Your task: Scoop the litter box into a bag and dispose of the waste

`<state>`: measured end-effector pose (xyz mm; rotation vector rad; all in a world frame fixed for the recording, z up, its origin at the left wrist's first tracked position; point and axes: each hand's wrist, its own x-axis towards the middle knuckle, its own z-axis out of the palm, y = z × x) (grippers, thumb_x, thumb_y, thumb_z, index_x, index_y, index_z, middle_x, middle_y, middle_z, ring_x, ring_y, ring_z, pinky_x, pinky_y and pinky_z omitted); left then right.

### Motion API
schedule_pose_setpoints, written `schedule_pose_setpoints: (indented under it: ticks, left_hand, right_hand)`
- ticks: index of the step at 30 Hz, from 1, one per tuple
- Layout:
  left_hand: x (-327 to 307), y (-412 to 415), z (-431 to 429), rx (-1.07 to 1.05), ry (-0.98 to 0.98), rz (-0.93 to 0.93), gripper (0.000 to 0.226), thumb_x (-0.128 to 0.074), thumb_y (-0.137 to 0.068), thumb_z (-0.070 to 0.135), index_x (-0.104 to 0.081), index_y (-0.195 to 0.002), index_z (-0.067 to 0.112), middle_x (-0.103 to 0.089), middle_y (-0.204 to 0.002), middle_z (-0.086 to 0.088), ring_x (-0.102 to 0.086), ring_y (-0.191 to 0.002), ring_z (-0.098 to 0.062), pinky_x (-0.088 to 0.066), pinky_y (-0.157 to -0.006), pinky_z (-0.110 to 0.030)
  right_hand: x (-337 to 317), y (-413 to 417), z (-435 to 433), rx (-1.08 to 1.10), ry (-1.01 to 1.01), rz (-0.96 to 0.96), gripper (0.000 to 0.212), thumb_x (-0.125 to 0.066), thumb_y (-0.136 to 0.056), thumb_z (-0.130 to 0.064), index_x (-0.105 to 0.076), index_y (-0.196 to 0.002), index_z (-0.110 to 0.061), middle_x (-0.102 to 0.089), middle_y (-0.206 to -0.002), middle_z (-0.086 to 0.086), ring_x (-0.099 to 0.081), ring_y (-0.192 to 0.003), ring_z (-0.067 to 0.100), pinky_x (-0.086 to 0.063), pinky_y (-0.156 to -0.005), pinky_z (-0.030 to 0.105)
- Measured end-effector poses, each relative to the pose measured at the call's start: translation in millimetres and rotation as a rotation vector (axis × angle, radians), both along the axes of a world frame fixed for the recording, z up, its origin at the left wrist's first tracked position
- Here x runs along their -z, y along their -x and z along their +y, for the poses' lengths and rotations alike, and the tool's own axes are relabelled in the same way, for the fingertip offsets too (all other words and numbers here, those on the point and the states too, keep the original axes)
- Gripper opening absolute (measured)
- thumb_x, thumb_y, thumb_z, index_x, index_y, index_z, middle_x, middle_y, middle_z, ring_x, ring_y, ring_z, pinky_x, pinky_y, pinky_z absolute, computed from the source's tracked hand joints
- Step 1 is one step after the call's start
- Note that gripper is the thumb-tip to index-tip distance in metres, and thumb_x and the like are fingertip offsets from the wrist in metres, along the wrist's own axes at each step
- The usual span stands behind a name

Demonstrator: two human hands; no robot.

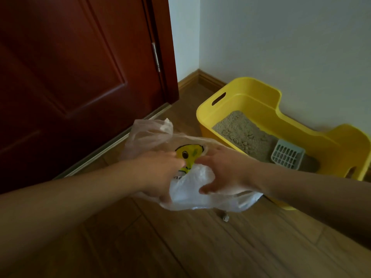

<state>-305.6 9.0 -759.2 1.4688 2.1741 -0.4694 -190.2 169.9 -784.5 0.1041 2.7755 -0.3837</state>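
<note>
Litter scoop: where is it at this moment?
In the head view the litter scoop lies right of centre inside the yellow litter box, on the litter toward its right end, beyond the right hand holding the plastic bag.

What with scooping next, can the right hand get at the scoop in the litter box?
Likely yes, once freed: the right hand grips the bag, but the scoop lies uncovered in the litter box.

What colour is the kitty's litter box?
The litter box is bright yellow, best seen in the head view.

Dim, soft indoor light — dark lower corners, wide-angle bending, slight blur
</note>
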Motion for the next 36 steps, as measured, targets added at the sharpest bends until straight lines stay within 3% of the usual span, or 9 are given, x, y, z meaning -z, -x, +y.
schedule_pose_setpoints:
  ticks: [5, 9, 14, 18, 20, 24, 28, 32, 36]
  left_hand:
    - [14, 13, 9, -0.086, -0.17, -0.187, 0.049, -0.069, -0.076, 0.061, -0.051, -0.112, 0.032, -0.058, -0.1, 0.013, -0.059, -0.09, -0.011, -0.052, -0.076, -0.032]
    - [27, 32, 9, -0.102, -0.441, -0.095, 0.019, -0.064, -0.089, 0.038, -0.061, -0.104, 0.028, -0.053, -0.083, 0.014, -0.056, -0.085, -0.008, -0.044, -0.074, -0.028]
    - [46, 28, 2, -0.024, -0.413, -0.089, 0.041, -0.074, -0.078, 0.04, -0.063, -0.114, 0.027, -0.061, -0.115, 0.008, -0.054, -0.111, -0.011, -0.048, -0.091, -0.034]
    - [57, 14, -7, -0.123, -0.32, -0.152, 0.077, -0.075, -0.077, 0.043, -0.034, -0.142, 0.037, -0.047, -0.138, 0.012, -0.05, -0.123, -0.011, -0.049, -0.093, -0.034]
    - [61, 7, -12, -0.19, -0.292, -0.172, 0.096, -0.078, -0.073, 0.049, -0.018, -0.148, 0.043, -0.045, -0.143, 0.008, -0.051, -0.119, -0.01, -0.048, -0.087, -0.028]
    - [74, -1, -17, -0.275, -0.302, -0.3, 0.113, -0.083, -0.067, 0.045, -0.003, -0.147, 0.05, -0.034, -0.148, 0.009, -0.041, -0.124, -0.01, -0.043, -0.098, -0.028]
    - [94, 5, -21, -0.345, -0.319, -0.344, 0.116, -0.086, -0.062, 0.049, -0.011, -0.15, 0.044, -0.037, -0.136, 0.015, -0.035, -0.128, -0.008, -0.036, -0.103, -0.027]
    - [116, 16, -22, -0.352, -0.299, -0.351, 0.124, -0.083, -0.054, 0.061, -0.008, -0.152, 0.044, -0.032, -0.149, 0.013, -0.029, -0.139, -0.01, -0.034, -0.107, -0.028]
    - [130, 19, -25, -0.352, -0.278, -0.283, 0.123, -0.082, -0.054, 0.065, -0.011, -0.152, 0.043, -0.034, -0.146, 0.009, -0.035, -0.134, -0.011, -0.036, -0.1, -0.023]
  right_hand:
    - [0, 9, -4, -0.136, -0.126, 0.071, 0.03, -0.051, -0.09, -0.054, -0.067, -0.109, -0.037, -0.049, -0.104, -0.006, -0.04, -0.125, 0.024, -0.036, -0.106, 0.044]
    - [20, 3, 6, -0.365, -0.128, 0.278, 0.024, -0.061, -0.084, -0.039, -0.075, -0.076, -0.021, -0.065, -0.096, -0.002, -0.052, -0.108, 0.024, -0.034, -0.101, 0.032]
    - [35, -6, 8, -0.44, 0.078, 0.295, 0.041, -0.053, -0.085, -0.035, -0.07, -0.058, -0.01, -0.074, -0.082, 0.006, -0.065, -0.101, 0.03, -0.041, -0.101, 0.035]
    - [45, -14, 6, -0.104, 0.095, 0.132, 0.076, -0.018, -0.097, -0.061, -0.06, -0.054, -0.014, -0.06, -0.052, 0.001, -0.066, -0.077, 0.022, -0.047, -0.091, 0.043]
    - [53, -19, 6, 0.066, 0.134, 0.147, 0.072, -0.025, -0.098, -0.059, -0.05, -0.047, -0.014, -0.051, -0.044, 0.001, -0.057, -0.054, 0.019, -0.051, -0.077, 0.042]
    - [62, -28, 0, -0.003, -0.055, 0.037, 0.036, -0.056, -0.083, -0.06, -0.065, -0.084, -0.025, -0.064, -0.091, -0.004, -0.056, -0.093, 0.014, -0.045, -0.099, 0.039]
    - [82, -42, 5, 0.001, 0.038, 0.007, 0.104, -0.065, -0.068, -0.074, -0.015, -0.152, -0.037, -0.024, -0.157, -0.006, -0.023, -0.144, 0.02, -0.02, -0.12, 0.04]
    - [103, -49, 15, 0.061, 0.02, 0.022, 0.122, -0.059, -0.065, -0.084, 0.003, -0.155, -0.03, -0.013, -0.163, -0.007, -0.015, -0.149, 0.018, -0.013, -0.119, 0.034]
    - [122, -54, 25, 0.153, 0.165, 0.008, 0.126, -0.066, -0.056, -0.084, -0.005, -0.153, -0.034, -0.024, -0.159, -0.012, -0.026, -0.144, 0.011, -0.03, -0.117, 0.034]
